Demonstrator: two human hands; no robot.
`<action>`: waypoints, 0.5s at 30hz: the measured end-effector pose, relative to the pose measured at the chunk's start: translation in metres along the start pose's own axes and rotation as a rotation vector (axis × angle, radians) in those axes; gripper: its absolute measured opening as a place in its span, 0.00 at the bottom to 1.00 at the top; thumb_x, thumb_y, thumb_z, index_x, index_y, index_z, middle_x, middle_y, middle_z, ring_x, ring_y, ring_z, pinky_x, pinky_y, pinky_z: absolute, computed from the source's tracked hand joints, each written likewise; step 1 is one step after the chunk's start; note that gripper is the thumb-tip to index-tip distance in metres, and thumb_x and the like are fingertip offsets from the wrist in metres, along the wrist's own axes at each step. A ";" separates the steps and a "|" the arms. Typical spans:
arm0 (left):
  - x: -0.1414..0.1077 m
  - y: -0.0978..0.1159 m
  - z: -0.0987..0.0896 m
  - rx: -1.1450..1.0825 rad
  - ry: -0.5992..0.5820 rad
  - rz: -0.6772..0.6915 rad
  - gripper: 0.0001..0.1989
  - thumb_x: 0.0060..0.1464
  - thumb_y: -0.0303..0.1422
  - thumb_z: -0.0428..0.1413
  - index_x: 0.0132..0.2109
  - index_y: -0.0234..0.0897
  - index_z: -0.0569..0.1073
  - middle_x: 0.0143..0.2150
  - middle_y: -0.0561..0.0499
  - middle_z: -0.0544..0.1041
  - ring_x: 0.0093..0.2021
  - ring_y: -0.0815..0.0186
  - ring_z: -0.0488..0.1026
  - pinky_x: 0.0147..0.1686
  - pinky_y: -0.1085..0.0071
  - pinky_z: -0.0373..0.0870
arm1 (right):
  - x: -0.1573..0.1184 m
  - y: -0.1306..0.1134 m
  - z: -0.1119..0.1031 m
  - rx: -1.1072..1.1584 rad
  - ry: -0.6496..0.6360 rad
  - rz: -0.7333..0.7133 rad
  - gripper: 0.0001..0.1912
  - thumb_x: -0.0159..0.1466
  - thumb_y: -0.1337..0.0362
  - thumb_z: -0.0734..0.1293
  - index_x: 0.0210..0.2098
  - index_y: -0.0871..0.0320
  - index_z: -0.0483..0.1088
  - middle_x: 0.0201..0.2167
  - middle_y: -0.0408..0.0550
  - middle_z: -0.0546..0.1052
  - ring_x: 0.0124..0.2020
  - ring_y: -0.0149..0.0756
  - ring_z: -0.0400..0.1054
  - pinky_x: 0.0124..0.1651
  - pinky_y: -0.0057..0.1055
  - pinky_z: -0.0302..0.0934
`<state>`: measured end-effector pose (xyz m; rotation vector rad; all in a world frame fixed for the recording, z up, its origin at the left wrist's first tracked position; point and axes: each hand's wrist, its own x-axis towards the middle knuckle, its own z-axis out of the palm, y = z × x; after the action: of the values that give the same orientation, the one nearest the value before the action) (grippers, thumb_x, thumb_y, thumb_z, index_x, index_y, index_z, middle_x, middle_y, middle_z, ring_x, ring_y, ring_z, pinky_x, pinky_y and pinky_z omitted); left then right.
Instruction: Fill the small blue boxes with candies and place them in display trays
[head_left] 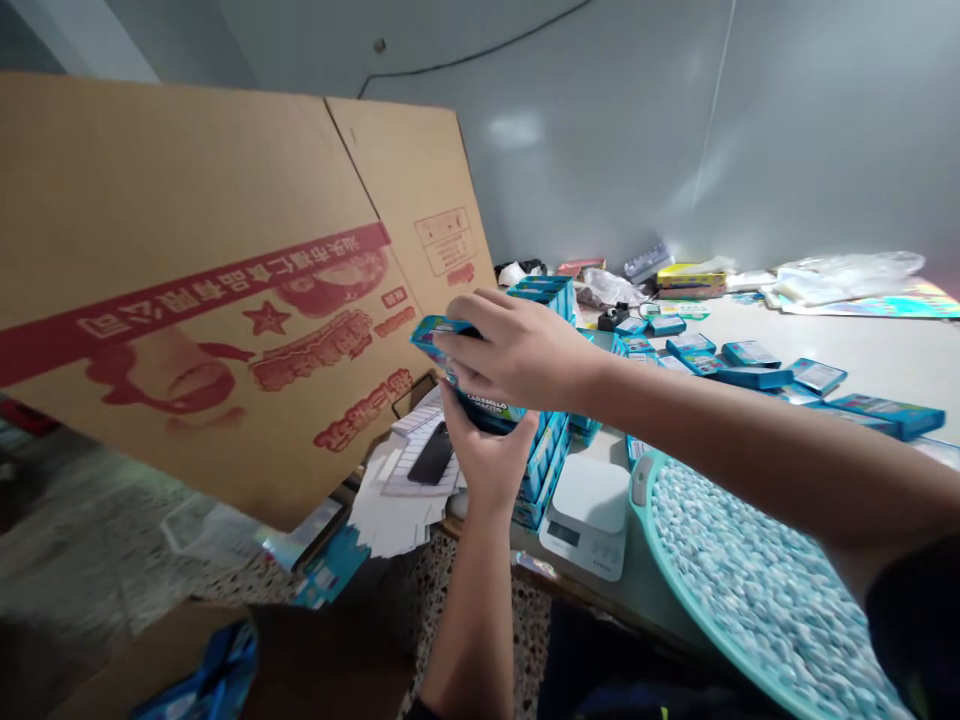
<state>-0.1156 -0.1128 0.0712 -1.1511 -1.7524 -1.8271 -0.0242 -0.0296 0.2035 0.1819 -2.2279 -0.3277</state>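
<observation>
A blue candy box (491, 408) with the words "CARAMELO MACIZO" is between my two hands, in the middle of the head view. My left hand (489, 465) grips it from below, thumb and fingers on either side. Across its upper part lies my right hand (521, 350), fingers bent over the blue printed end at the left. My fingers hide much of the box, and I cannot tell whether its top is closed. Just behind and to the right rise stacked blue candy boxes (544, 465), partly covered by my hands.
A big cardboard carton (187, 190) stands tilted at left. Papers with a dark phone (431, 455) lie below it. On the table are a white scale (592, 500), a turquoise basin (656, 540) of wrapped candies, and scattered blue boxes (750, 355). An open carton holding blue packets (210, 670) sits lower left.
</observation>
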 end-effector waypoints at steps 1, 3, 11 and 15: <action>0.000 -0.002 0.001 -0.004 0.010 0.002 0.55 0.42 0.34 0.72 0.73 0.39 0.54 0.73 0.38 0.60 0.76 0.45 0.53 0.74 0.50 0.54 | 0.001 -0.001 0.004 -0.003 0.002 -0.008 0.16 0.74 0.69 0.54 0.45 0.60 0.73 0.47 0.54 0.72 0.46 0.40 0.64 0.46 0.37 0.63; -0.001 -0.005 0.002 -0.014 0.020 0.006 0.54 0.42 0.35 0.72 0.72 0.38 0.56 0.73 0.37 0.60 0.75 0.45 0.54 0.74 0.49 0.54 | 0.003 -0.002 0.011 0.005 0.008 -0.020 0.17 0.75 0.70 0.53 0.45 0.59 0.73 0.46 0.53 0.72 0.46 0.41 0.62 0.47 0.38 0.62; -0.005 -0.011 0.008 0.022 0.090 -0.046 0.55 0.41 0.38 0.72 0.73 0.39 0.56 0.75 0.38 0.57 0.75 0.46 0.55 0.75 0.51 0.51 | 0.001 0.004 0.032 0.088 0.116 0.222 0.12 0.72 0.64 0.59 0.37 0.58 0.73 0.39 0.52 0.71 0.48 0.47 0.61 0.55 0.46 0.56; -0.003 -0.010 0.007 0.022 0.065 -0.009 0.55 0.41 0.40 0.72 0.73 0.43 0.57 0.73 0.40 0.60 0.74 0.44 0.56 0.74 0.48 0.52 | -0.014 0.003 0.042 0.179 0.151 0.190 0.17 0.74 0.62 0.56 0.39 0.60 0.75 0.37 0.52 0.71 0.41 0.43 0.64 0.49 0.41 0.61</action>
<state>-0.1188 -0.1052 0.0620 -1.0653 -1.7398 -1.8252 -0.0487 -0.0162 0.1685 0.0861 -2.1035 -0.0101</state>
